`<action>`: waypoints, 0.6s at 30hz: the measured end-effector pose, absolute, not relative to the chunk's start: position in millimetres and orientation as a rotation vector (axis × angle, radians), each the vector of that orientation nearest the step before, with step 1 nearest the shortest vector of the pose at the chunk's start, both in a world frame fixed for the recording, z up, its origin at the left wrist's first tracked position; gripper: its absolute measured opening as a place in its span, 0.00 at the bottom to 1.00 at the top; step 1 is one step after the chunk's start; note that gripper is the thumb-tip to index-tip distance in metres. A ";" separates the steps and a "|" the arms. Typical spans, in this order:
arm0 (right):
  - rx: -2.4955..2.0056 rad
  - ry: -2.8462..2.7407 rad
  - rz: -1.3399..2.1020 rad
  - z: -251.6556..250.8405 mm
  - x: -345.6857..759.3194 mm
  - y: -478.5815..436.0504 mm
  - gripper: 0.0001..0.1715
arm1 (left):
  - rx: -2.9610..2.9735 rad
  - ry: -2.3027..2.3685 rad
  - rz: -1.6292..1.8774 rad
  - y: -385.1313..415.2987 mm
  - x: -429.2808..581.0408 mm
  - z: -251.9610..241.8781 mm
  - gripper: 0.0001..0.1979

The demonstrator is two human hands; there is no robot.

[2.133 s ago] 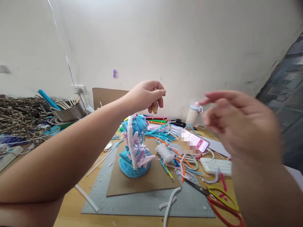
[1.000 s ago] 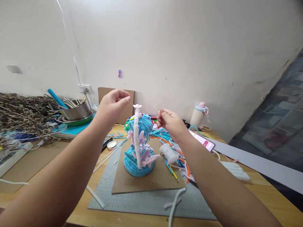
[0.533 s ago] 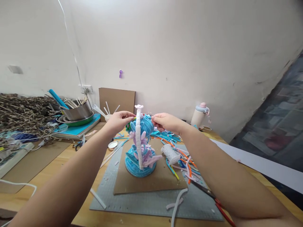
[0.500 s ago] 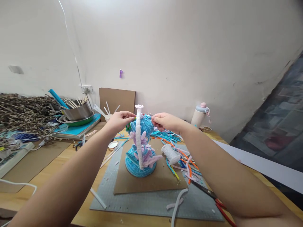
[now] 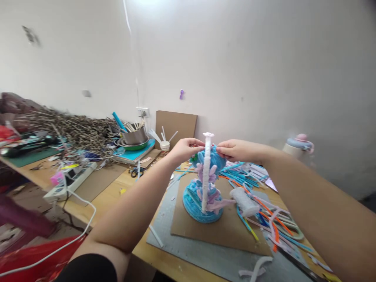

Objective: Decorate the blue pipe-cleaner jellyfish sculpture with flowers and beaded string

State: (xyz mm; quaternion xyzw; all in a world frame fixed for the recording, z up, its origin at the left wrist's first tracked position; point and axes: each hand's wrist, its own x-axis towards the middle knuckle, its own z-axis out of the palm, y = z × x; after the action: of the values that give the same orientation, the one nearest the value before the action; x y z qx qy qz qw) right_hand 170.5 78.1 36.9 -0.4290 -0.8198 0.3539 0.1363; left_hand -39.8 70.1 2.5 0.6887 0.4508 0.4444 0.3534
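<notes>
A pipe-cleaner craft (image 5: 194, 213) stands upright, with a round blue base, a blue rounded top, pink-lilac pieces and a white wrapped post (image 5: 206, 176) in front. My left hand (image 5: 185, 151) is at the left side of its top, thumb and fingers closed on the edge. On the opposite side, my right hand (image 5: 232, 150) pinches the blue top with thumb and forefinger. The far side of the top, and any small piece between the fingers, are hidden. Brown cardboard (image 5: 232, 237) lies under the craft, on a grey cutting mat (image 5: 188, 254).
Right of the craft lie a white spool-like roll (image 5: 245, 201), loose blue pipe cleaners (image 5: 243, 176) and orange ones (image 5: 276, 237). Scissors (image 5: 299, 264) rest at the front right. A bottle (image 5: 298, 145), a metal bowl (image 5: 135, 137) and a power strip (image 5: 73, 182) stand farther out.
The view has swung left, so the craft and both hands appear farther right, and more of the left table shows. Both hands stay at the craft's top.
</notes>
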 end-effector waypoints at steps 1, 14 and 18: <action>-1.259 -2.392 1.003 36.5 168.9 79.5 0.21 | 1.776 1.161 1.151 70.2 -40.0 1.7 0.14; -1.336 -2.462 0.879 43.8 157.7 76.9 0.19 | 1.709 1.039 1.212 72.2 -36.0 1.3 0.13; -1.310 -2.529 0.758 48.1 156.4 79.8 0.18 | 1.747 1.058 1.204 74.6 -34.2 3.6 0.14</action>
State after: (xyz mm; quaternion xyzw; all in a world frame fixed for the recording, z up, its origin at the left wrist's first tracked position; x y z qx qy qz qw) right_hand 156.4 79.8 48.1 -0.4424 -0.8540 0.2562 0.0972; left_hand -34.2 74.6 3.6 0.6827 0.4137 0.4706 0.3759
